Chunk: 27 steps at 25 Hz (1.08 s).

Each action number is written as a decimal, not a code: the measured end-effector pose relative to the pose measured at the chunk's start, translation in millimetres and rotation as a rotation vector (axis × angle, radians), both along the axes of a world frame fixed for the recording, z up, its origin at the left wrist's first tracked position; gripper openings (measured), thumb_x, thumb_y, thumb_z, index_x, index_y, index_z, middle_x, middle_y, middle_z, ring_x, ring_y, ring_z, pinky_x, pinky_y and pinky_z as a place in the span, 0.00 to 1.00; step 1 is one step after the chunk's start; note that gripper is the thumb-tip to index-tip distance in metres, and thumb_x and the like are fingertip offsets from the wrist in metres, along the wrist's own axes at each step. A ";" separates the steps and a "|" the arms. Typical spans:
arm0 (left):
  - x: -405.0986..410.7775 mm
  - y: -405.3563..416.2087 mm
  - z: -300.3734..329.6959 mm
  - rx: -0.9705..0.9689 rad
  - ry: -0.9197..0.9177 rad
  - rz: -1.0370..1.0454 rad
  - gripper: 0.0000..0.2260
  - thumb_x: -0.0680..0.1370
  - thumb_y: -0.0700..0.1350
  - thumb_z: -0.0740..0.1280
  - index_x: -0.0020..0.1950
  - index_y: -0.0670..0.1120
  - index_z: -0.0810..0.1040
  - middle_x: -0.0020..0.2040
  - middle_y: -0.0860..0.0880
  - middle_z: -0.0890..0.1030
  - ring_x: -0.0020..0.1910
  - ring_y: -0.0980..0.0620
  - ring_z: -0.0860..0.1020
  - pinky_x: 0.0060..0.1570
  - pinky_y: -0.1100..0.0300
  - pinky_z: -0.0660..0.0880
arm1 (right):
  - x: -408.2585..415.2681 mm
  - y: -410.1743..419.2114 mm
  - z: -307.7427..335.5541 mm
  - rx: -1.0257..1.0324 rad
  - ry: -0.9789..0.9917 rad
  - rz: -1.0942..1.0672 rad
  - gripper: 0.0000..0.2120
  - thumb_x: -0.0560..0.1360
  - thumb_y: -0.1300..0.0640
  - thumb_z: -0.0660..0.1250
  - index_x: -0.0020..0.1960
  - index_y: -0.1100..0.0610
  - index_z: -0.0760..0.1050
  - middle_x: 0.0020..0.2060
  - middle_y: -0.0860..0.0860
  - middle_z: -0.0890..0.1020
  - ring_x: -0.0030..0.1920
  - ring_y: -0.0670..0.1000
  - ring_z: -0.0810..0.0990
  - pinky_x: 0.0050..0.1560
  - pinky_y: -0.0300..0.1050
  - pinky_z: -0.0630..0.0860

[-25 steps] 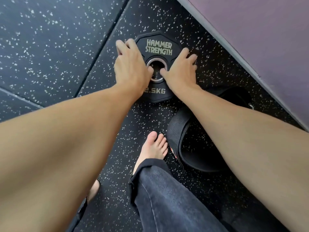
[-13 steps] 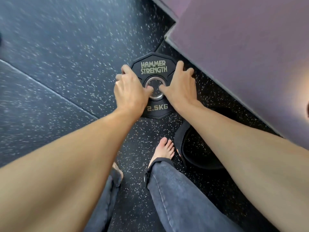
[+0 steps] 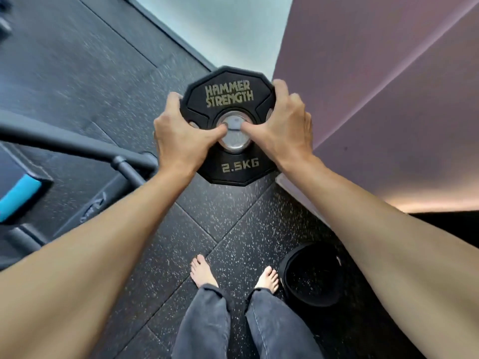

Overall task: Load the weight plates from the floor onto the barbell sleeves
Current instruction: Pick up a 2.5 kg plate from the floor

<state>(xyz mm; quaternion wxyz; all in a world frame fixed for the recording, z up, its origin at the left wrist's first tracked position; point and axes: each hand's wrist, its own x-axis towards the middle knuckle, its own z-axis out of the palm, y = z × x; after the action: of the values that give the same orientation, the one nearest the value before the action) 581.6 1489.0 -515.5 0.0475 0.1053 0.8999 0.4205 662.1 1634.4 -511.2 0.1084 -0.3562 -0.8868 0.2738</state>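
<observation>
Head view, black weight plate (image 3: 229,97) marked 2.5KG held up clear of the speckled floor (image 3: 223,224), left hand (image 3: 181,136) and right hand (image 3: 282,123) gripping its opposite edges, thumbs at the metal centre hole, bare feet below, purple wall (image 3: 375,86) alongside.

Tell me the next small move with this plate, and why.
Probably carry the 2.5 kg plate leftward toward the dark bar. Both hands, left hand and right hand, grip it off the floor; no sleeve shows yet.
</observation>
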 end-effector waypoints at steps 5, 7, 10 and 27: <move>-21.1 -23.8 184.1 0.307 0.096 0.008 0.31 0.57 0.64 0.83 0.49 0.49 0.76 0.41 0.56 0.84 0.39 0.57 0.82 0.42 0.56 0.81 | -21.8 -10.4 177.4 -0.013 0.277 0.098 0.35 0.61 0.38 0.73 0.63 0.52 0.72 0.46 0.52 0.82 0.47 0.57 0.82 0.48 0.51 0.80; -21.7 -38.2 253.4 0.369 0.161 0.012 0.27 0.59 0.63 0.82 0.48 0.50 0.79 0.43 0.54 0.85 0.40 0.58 0.83 0.43 0.56 0.82 | -25.6 -19.9 237.8 -0.036 0.413 0.167 0.34 0.60 0.41 0.73 0.62 0.53 0.73 0.45 0.50 0.83 0.46 0.54 0.82 0.48 0.51 0.80; -7.7 -69.1 348.9 0.405 0.301 0.092 0.19 0.62 0.63 0.81 0.43 0.53 0.82 0.41 0.56 0.85 0.38 0.59 0.83 0.41 0.59 0.82 | -29.0 -42.9 319.9 -0.077 0.620 0.278 0.31 0.60 0.44 0.77 0.59 0.55 0.75 0.45 0.47 0.83 0.45 0.48 0.82 0.48 0.48 0.80; 147.4 -354.7 630.9 0.291 0.865 0.447 0.25 0.64 0.64 0.79 0.39 0.42 0.80 0.34 0.46 0.82 0.32 0.52 0.80 0.32 0.51 0.75 | 39.5 -316.0 597.5 -0.211 1.131 0.753 0.29 0.56 0.42 0.83 0.51 0.48 0.75 0.39 0.38 0.82 0.40 0.34 0.81 0.38 0.24 0.71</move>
<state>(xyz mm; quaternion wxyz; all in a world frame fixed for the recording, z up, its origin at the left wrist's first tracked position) 729.0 1134.3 115.4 -0.4359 0.0801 0.7698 0.4594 701.6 1318.4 86.3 0.4169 0.1651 -0.7257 0.5217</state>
